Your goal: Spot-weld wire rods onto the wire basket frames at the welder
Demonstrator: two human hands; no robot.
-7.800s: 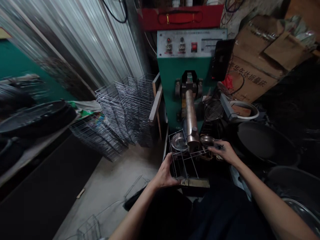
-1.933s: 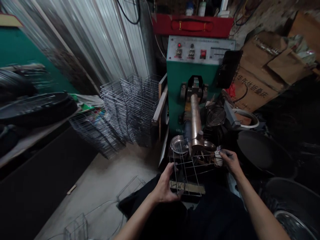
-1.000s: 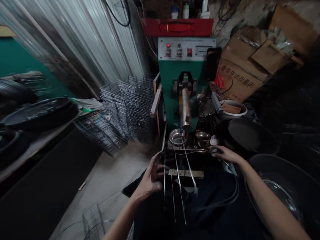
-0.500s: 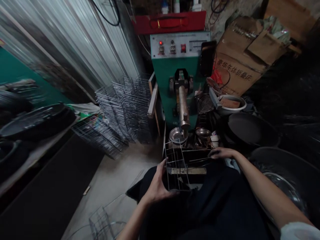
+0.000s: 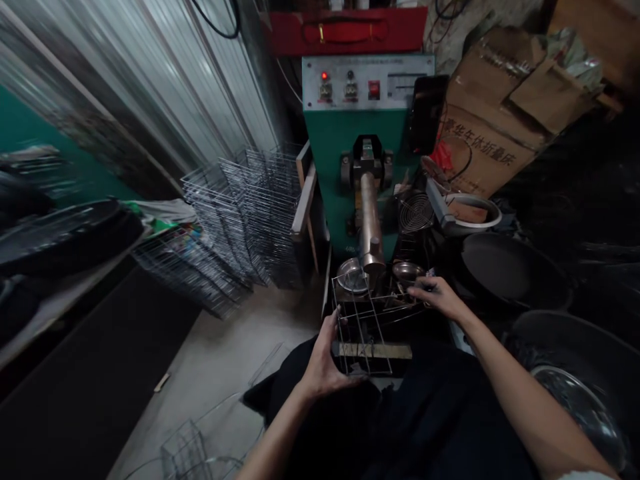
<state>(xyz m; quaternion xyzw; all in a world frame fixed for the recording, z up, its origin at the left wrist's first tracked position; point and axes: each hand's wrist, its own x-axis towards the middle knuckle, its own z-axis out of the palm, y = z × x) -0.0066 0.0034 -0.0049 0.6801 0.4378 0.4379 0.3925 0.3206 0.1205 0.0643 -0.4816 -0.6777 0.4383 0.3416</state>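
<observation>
A small wire basket frame [image 5: 364, 327] sits in front of me, under the copper arm [image 5: 371, 220] of a green welding machine [image 5: 364, 133]. My left hand [image 5: 323, 360] grips the frame's near left edge. My right hand [image 5: 436, 297] is closed on the frame's far right side, beside a small metal dish [image 5: 406, 270]. Another metal dish [image 5: 351, 277] sits left of the arm's tip.
Finished wire baskets [image 5: 250, 213] are stacked against the corrugated wall on the left. More wire pieces [image 5: 185, 447] lie on the floor. Black pans [image 5: 510, 273] and a big basin [image 5: 575, 373] crowd the right. Cardboard boxes [image 5: 495, 120] lean behind the machine.
The wire frame has been turned and lifted back toward the machine's arm. My right hand has moved forward to its far side; my left hand stays on the near edge.
</observation>
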